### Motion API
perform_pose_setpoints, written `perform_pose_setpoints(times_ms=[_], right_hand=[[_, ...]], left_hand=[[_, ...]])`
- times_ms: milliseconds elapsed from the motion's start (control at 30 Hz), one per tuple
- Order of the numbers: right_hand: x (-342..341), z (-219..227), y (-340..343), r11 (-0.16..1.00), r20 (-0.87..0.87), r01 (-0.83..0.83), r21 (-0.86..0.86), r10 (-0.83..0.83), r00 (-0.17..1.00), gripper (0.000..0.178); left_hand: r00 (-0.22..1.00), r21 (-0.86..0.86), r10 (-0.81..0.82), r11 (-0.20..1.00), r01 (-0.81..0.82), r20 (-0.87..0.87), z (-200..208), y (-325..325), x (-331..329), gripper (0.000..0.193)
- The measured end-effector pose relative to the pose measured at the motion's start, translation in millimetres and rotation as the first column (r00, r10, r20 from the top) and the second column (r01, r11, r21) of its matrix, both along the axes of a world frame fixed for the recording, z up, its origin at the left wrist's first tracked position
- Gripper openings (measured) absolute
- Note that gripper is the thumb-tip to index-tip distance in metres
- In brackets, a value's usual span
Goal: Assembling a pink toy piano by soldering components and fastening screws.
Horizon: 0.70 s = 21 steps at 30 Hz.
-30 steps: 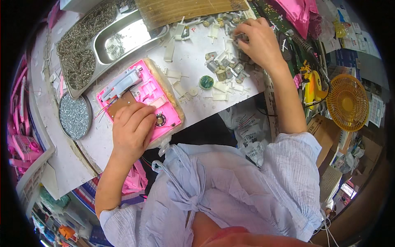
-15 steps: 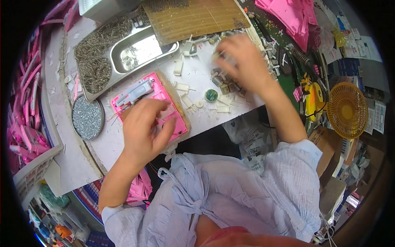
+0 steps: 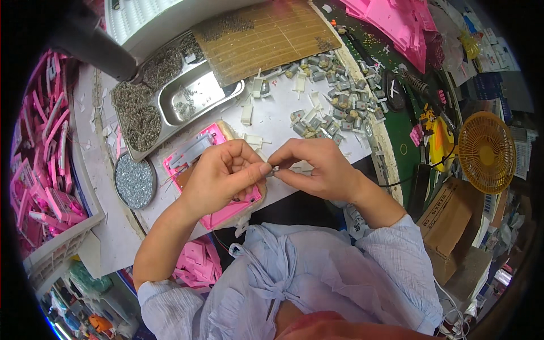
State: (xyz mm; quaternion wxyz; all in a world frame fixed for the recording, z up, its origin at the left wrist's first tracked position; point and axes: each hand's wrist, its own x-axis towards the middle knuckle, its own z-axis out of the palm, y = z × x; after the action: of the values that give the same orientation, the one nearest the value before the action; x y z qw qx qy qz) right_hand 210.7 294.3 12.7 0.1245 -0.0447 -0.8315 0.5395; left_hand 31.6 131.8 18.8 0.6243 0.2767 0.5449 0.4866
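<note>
My left hand (image 3: pixel 229 173) and my right hand (image 3: pixel 317 168) meet fingertip to fingertip over the right edge of a pink plastic casing (image 3: pixel 212 220). Pinched between them is a small silvery-white part (image 3: pixel 275 169), mostly covered by the fingers, so its exact kind is hidden. The casing lies open side up on a pale padded rest, with a grey plastic insert (image 3: pixel 192 150) and thin wires at its left; my left hand hides its middle. Past my right hand lies a heap of small grey motors (image 3: pixel 343 102) mixed with white plastic holders (image 3: pixel 247 112).
A steel tray (image 3: pixel 161 90) of screws stands at the far left, below a dark powered driver (image 3: pixel 102 45). Nearer is a round dish (image 3: pixel 135 181) of silvery bits. A brown board (image 3: pixel 266 39) lies behind. Pink parts fill a white crate (image 3: pixel 68 238); a yellow basket (image 3: pixel 485 150) is at right.
My right hand has come back from the motor heap toward me and met my left hand, which shifted right over the casing. The dark driver has come into view as the picture shifted.
</note>
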Motion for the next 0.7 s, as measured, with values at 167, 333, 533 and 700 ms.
perform_pose_setpoints(times_ms=[167, 333, 533, 700], right_hand=[[28.1, -9.4, 11.9, 0.763, 0.056, 0.146, -0.630, -0.143, 0.988, 0.011], [35.5, -25.6, 17.8, 0.425, -0.005, -0.012, -0.905, 0.017, 1.000, 0.014], [56.9, -36.0, 19.2, 0.434, 0.045, 0.049, -0.899, -0.018, 0.999, 0.014], [57.7, -41.1, 25.0, 0.383, 0.048, 0.056, -0.922, -0.030, 0.998, 0.014]], left_hand=[[0.882, 0.025, -0.151, 0.983, 0.181, -0.446, 16.3, 84.3, -27.9, 0.024], [0.192, 0.431, 0.392, 0.871, 0.237, -0.899, -55.3, 236.3, -69.1, 0.018], [0.054, 0.330, 0.339, 0.848, 0.414, -0.939, -83.7, 297.4, -69.4, 0.019], [-0.037, 0.248, 0.294, 0.860, 0.446, -0.955, -80.8, 298.1, -65.8, 0.018]])
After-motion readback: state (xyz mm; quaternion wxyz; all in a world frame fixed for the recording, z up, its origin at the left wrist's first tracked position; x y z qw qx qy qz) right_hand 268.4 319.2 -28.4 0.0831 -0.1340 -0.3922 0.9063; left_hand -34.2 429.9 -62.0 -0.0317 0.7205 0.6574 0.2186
